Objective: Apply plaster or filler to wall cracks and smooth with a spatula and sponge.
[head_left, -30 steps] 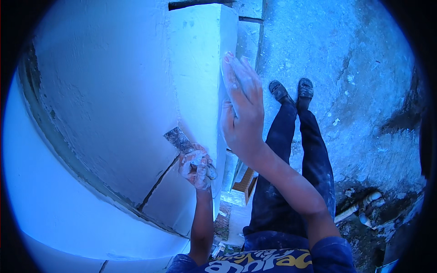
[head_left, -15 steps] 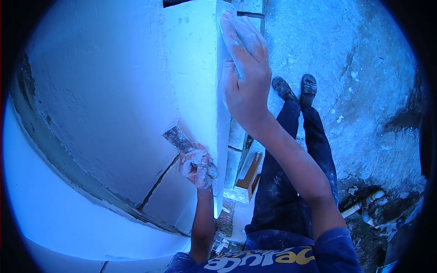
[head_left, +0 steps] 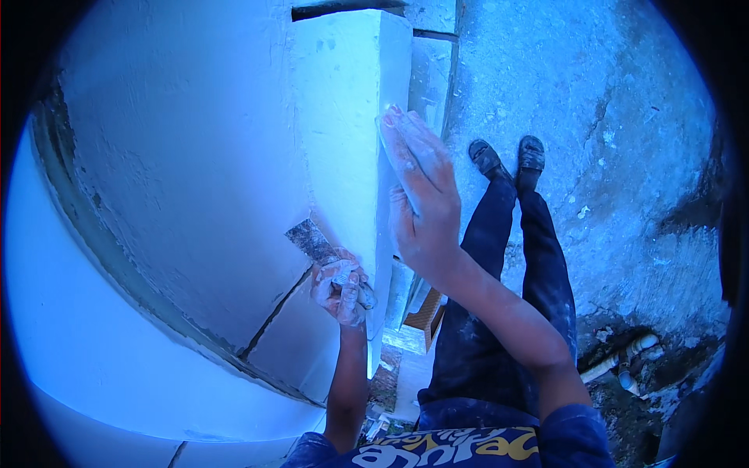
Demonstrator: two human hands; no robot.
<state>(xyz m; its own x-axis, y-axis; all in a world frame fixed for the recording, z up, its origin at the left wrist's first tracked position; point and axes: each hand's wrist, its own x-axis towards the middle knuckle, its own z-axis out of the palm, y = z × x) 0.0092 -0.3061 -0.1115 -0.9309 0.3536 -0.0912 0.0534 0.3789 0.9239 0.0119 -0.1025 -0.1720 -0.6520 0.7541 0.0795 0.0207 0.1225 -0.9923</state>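
Observation:
My left hand [head_left: 340, 290], coated in pale powder, is closed around a putty knife [head_left: 310, 239] with a broad, stained metal blade. The blade points up and left, close to the pale wall surface. My right hand [head_left: 425, 191] lies flat along the right-hand edge of a long white plastered ledge [head_left: 339, 101], fingers stretched out and side by side. White dust covers its fingertips. Whether anything thin lies between the palm and the ledge is hidden.
A curved white surface [head_left: 125, 343] bends across the lower left, bordered by a rough grey groove. Right of the ledge is a stained concrete floor [head_left: 616, 156], with my feet in dark slippers. A brown woven-looking object [head_left: 427, 310] stands by my leg; white pipes [head_left: 624, 355] lie lower right.
My right hand has slid along the ledge's edge toward me, down in the picture. The left hand keeps its hold on the putty knife, nearly still. The view has shifted slightly.

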